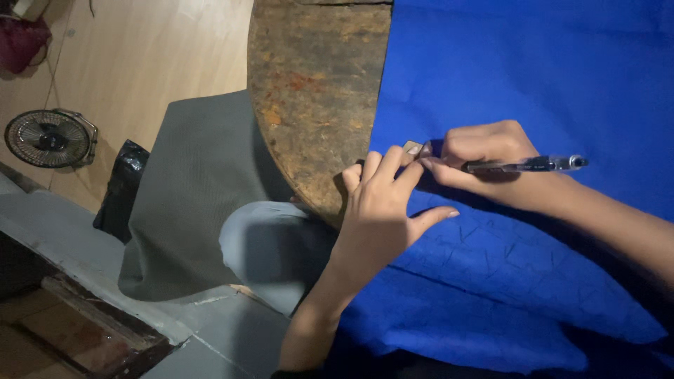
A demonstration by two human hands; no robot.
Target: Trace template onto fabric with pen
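Head view: big blue cloth spread over a round, rusty brown table. Left hand flat on the cloth's edge, fingers close together, thumb out. Right hand just beside, fingers pinching a silver pen and touching a small tan block. Grey cloth hanging below; small fan on the floor.

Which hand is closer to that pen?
Right. The right hand grips the pen over the blue fabric; the left hand rests beside it, fingertips near the pen's tip.
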